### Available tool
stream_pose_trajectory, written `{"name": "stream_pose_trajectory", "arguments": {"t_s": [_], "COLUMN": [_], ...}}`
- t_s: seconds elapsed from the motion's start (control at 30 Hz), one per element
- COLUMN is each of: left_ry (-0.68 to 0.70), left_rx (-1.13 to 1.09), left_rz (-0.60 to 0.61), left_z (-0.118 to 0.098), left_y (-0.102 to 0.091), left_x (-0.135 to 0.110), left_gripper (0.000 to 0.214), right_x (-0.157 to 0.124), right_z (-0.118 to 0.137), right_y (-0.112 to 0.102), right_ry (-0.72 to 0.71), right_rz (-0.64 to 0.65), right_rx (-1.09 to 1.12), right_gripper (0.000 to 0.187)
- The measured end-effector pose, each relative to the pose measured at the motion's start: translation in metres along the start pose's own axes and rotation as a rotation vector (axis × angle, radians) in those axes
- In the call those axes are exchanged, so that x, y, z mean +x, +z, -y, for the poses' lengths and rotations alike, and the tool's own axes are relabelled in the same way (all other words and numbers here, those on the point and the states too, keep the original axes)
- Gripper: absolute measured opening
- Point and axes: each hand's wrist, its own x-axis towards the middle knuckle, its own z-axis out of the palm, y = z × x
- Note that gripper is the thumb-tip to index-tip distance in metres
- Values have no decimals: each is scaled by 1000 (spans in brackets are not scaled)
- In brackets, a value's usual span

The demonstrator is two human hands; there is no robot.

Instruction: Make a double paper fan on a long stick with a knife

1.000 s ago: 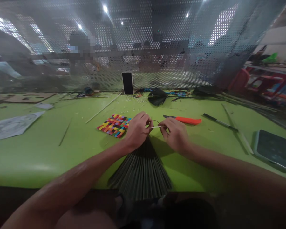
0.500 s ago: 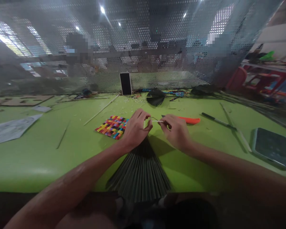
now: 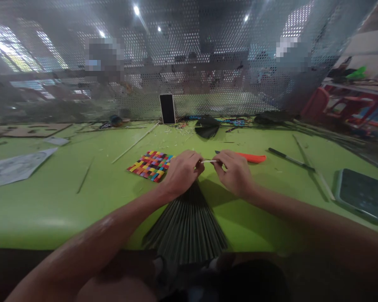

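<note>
A fan-shaped bundle of dark thin sticks (image 3: 186,224) lies on the green table (image 3: 66,205), spreading toward me. Its narrow end is under my left hand (image 3: 182,173), whose fingers are closed around it. My right hand (image 3: 234,173) is closed in a pinch on a thin pale strip (image 3: 209,161) that runs between the two hands. A multicoloured woven mat (image 3: 151,165) lies just left of my left hand. An orange-handled knife (image 3: 250,157) lies just behind my right hand.
A phone (image 3: 167,108) stands upright against the perforated screen at the back. Another phone (image 3: 362,195) lies flat at the right. A black pen (image 3: 286,159), long thin sticks (image 3: 135,143), a dark fan (image 3: 207,126) and a printed sheet (image 3: 14,166) lie about the table.
The small loop of strip between my hands has been drawn straight and tight. Both hands have come slightly closer together and lower onto the bundle's narrow end.
</note>
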Motion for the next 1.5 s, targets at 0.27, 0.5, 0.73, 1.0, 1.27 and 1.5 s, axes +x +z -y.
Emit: {"name": "stream_pose_trajectory", "arguments": {"t_s": [0.27, 0.5, 0.73, 1.0, 1.27, 1.5], "left_ry": [-49, -3, 91, 69, -22, -122], "left_rx": [-80, -22, -32, 70, 79, 22], "left_rz": [3, -26, 72, 114, 156, 127], "left_z": [-4, -3, 0, -3, -7, -8], "left_y": [-2, -2, -3, 1, -1, -1], "left_x": [-4, 3, 3, -1, -3, -3], "left_gripper": [15, 15, 20, 24, 18, 16], "right_x": [-11, 0, 2, -1, -9, -13], "right_z": [13, 6, -1, 1, 13, 14], "right_y": [11, 3, 1, 4, 14, 22], "right_ry": [0, 55, -18, 32, 23, 101], "right_rz": [-24, -30, 23, 29, -23, 12], "right_rx": [56, 90, 18, 8, 72, 224], "right_gripper": [17, 14, 19, 17, 15, 13]}}
